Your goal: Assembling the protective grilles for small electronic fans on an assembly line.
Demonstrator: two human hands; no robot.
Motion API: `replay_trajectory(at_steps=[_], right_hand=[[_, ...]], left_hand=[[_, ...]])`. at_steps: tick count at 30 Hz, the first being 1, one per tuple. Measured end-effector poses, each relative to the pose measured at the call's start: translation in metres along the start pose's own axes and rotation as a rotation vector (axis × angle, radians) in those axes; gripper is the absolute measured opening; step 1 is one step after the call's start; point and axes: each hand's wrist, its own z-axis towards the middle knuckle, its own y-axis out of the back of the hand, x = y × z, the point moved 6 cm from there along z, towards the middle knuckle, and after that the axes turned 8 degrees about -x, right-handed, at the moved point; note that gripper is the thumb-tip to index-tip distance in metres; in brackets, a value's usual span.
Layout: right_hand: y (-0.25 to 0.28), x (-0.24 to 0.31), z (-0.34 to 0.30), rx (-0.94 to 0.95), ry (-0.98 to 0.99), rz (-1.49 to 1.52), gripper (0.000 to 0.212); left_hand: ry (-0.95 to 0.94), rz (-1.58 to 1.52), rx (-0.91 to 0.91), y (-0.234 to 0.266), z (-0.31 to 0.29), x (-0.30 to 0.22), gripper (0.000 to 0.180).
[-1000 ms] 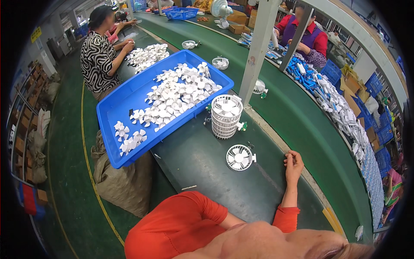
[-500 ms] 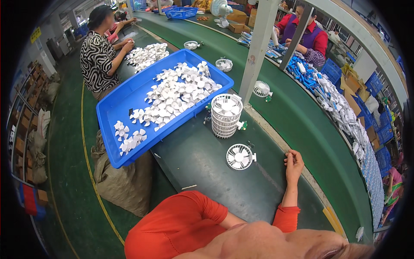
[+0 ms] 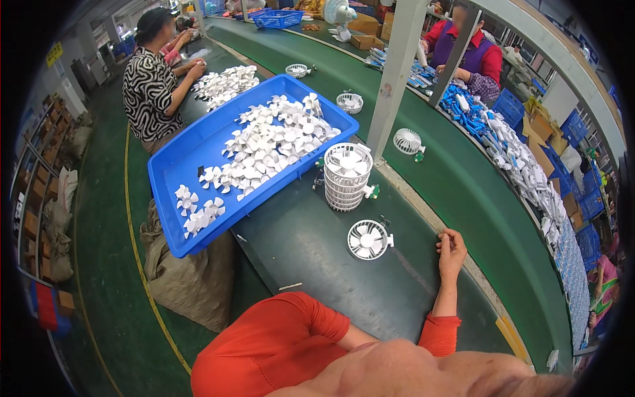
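My right hand rests by the edge strip between the dark green worktable and the belt. Its fingers are loosely bent and a little apart, with nothing seen in them. My left forearm runs under my chin, which hides the left hand. To the left of my right hand, a white round fan housing with blades lies flat on the table, touched by neither hand. Behind it stands a stack of white fan housings, with small green circuit boards hanging at its side.
A blue tray of white fan blades sits at the left, above a sack. The green belt carries several fan housings. A grey post rises beside it. Co-workers sit beyond.
The fan housings on the belt have shifted slightly right and toward me. My right hand and the things on the table have not visibly moved.
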Motion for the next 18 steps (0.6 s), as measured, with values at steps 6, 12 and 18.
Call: replay_trajectory(at_steps=[6, 12, 18], right_hand=[[-0.0004, -0.0017, -0.0001, 0.001, -0.015, 0.007, 0.011], [0.0009, -0.0038, 0.0003, 0.000, -0.028, 0.003, 0.012], [-0.0006, -0.0014, 0.0001, 0.010, -0.018, 0.010, 0.012]], left_hand=[[-0.006, -0.002, -0.019, 0.0000, -0.0008, 0.0004, 0.033], [-0.004, -0.007, 0.010, 0.0025, 0.0003, -0.0021, 0.033], [-0.023, -0.023, -0.020, 0.0020, 0.0007, -0.0022, 0.031]])
